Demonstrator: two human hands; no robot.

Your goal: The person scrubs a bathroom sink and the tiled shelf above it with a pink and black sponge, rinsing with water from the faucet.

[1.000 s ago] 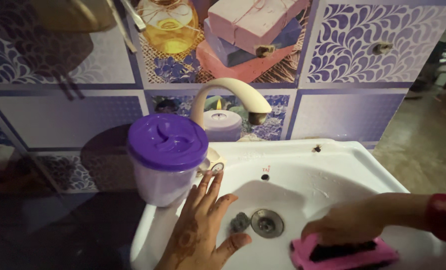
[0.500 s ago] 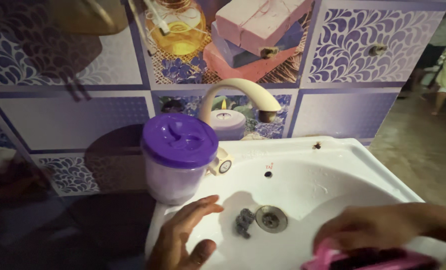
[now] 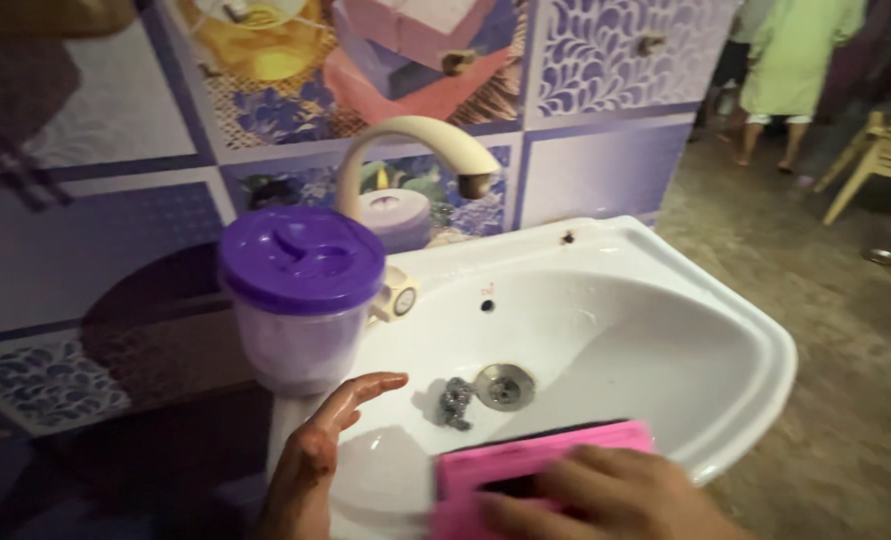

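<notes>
Pink scrub pad (image 3: 545, 462) sat at the lower centre of the frame, pressed flat against the near inner slope of the white basin (image 3: 665, 330), with the right hand (image 3: 605, 500) laid over it, fingers curled down and clamped on its near edge. Compared with a second earlier it had travelled from the lower right corner toward the middle, closer to the drain (image 3: 503, 386) and the small grey steel scourer (image 3: 454, 402) beside it, which suggested a scrubbing stroke sweeping leftward across the bowl. Its long axis ran nearly left to right, tilted slightly up toward the right, dark bristle side tucked under the palm. The left hand (image 3: 315, 455) had slid back to the basin's left rim, fingers together and lightly bent, gripping nothing (just bracing, it seemed). A purple-lidded tub (image 3: 302, 300) stood on the rim at centre left, below the cream tap (image 3: 415, 150).
</notes>
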